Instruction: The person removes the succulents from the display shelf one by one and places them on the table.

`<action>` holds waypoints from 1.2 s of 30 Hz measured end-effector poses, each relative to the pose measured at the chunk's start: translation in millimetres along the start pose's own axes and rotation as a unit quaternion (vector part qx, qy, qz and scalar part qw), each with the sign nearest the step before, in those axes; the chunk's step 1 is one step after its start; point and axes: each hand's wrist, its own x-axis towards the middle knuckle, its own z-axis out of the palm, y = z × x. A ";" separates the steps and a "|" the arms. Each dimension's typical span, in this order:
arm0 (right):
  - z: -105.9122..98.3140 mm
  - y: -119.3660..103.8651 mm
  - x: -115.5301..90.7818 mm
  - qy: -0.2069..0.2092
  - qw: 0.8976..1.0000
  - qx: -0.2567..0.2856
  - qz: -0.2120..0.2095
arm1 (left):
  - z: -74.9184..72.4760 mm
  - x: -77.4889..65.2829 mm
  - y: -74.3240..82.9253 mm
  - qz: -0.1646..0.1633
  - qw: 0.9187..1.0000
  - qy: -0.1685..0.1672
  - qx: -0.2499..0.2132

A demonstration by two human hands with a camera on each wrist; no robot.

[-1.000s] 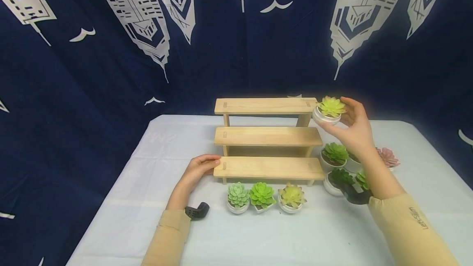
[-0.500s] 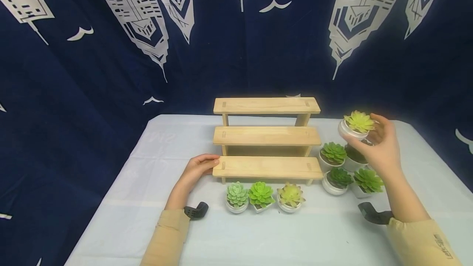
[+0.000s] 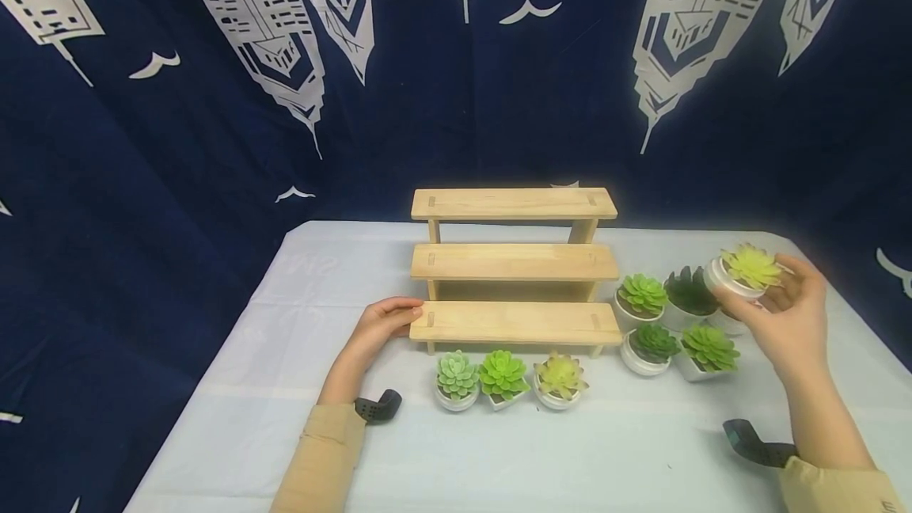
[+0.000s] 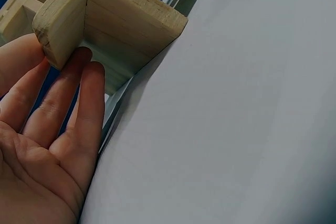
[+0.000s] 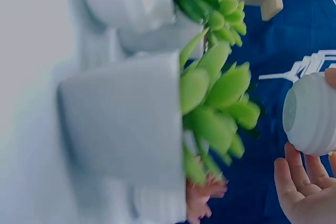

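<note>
A three-step wooden plant stand stands on the table. At the left end of its lowest step, my left hand holds the board; the left wrist view has the thumb at one face and fingers under the other. My right hand grips a potted succulent, yellow-green leaves in a round white pot, raised at the right over other pots. In the right wrist view this white pot sits between thumb and fingers, its leaves out of frame.
Right of the stand several potted succulents cluster, a pink one among them, mostly hidden in the head view. Three more, including a pale green one, line up before the stand. A dark blue patterned cloth hangs behind the table.
My right hand has carried the yellow-green succulent from beside the top step rightward and down, to the far side of the pot cluster. The left hand has stayed at the lowest step.
</note>
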 end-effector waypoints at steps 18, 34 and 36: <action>-25.5 59.4 -2.6 0.033 0.996 -0.059 0.055 | -0.1 -1.2 0.7 0.002 1.000 -0.004 0.004; -43.4 83.2 -15.6 -0.020 0.992 -0.113 0.058 | 0.0 0.0 -0.6 -0.003 1.000 0.006 0.004; -43.3 82.9 -17.7 -0.027 0.990 -0.126 0.051 | -0.1 0.1 -1.0 -0.004 1.000 0.007 0.004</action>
